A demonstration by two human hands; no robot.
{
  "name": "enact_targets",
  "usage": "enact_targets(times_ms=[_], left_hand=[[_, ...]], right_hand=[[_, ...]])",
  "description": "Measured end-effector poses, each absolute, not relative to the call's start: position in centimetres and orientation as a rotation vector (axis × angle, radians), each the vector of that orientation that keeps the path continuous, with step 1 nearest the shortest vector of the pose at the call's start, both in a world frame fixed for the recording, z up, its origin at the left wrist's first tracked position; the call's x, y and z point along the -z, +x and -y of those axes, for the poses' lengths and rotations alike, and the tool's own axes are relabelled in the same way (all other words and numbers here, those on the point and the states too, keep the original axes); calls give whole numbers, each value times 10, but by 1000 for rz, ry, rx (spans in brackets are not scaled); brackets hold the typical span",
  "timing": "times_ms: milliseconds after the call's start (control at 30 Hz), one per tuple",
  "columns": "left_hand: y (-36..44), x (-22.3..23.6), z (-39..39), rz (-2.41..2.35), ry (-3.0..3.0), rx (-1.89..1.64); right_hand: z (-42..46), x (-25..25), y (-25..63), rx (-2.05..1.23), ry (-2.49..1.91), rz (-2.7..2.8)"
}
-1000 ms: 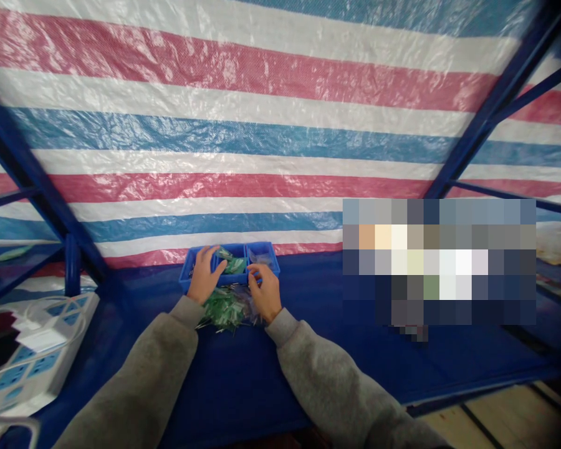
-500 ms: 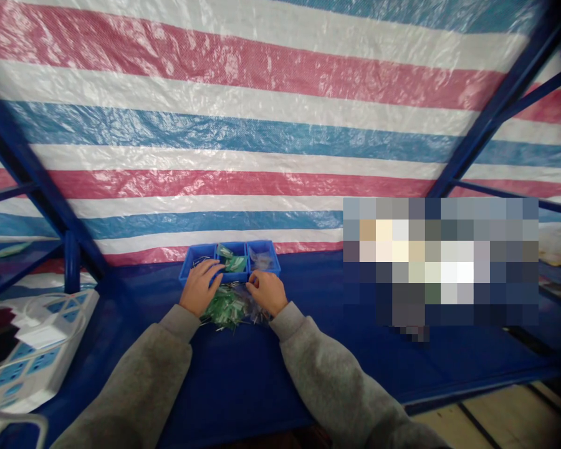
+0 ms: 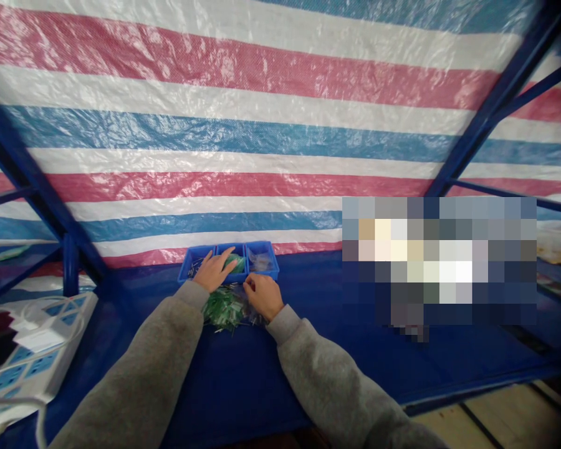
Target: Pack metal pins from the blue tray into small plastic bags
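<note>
A blue tray [image 3: 262, 247] with three compartments stands at the back of the blue table [image 3: 243, 374], against the striped tarp. My left hand [image 3: 214, 272] reaches over its middle compartment, fingers stretched out above green pieces [image 3: 236, 262] inside. A heap of small green and clear pieces [image 3: 224, 308] lies on the table just in front of the tray. My right hand [image 3: 262, 295] rests on the right side of that heap, fingers curled in a pinch; what they hold is too small to make out. Both arms wear grey sleeves.
A white and blue power strip [image 3: 25, 362] with cables lies at the left edge of the table. Blue metal frame posts [image 3: 70, 265] stand left and right. A red, white and blue striped tarp [image 3: 262, 125] forms the back wall. A blurred patch covers the right.
My left hand has moved forward from the heap's left side to over the tray's middle compartment. My right hand has stayed on the heap, shifting slightly.
</note>
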State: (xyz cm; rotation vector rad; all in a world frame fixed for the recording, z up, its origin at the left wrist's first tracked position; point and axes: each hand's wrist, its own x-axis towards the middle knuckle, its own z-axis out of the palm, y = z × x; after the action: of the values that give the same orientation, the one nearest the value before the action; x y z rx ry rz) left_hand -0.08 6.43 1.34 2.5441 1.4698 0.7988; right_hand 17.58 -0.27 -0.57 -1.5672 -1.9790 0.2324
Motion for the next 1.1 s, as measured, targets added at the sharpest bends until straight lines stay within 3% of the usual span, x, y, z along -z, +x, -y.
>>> enact_targets(times_ms=[167, 533, 933, 1100], left_hand=[[-9, -22, -35, -1380, 2520, -1118], [-20, -9, 2, -1284, 2364, -1266], [-15, -11, 9, -1390, 2326, -1420], [-16, -5, 8, -1377, 2300, -1415]], right_hand=[[5, 6, 175, -201, -1589, 2037], [11, 14, 166, -117, -1600, 2231], [2, 19, 165, -308, -1458, 1851], [1, 14, 165, -403, -1206, 1623]])
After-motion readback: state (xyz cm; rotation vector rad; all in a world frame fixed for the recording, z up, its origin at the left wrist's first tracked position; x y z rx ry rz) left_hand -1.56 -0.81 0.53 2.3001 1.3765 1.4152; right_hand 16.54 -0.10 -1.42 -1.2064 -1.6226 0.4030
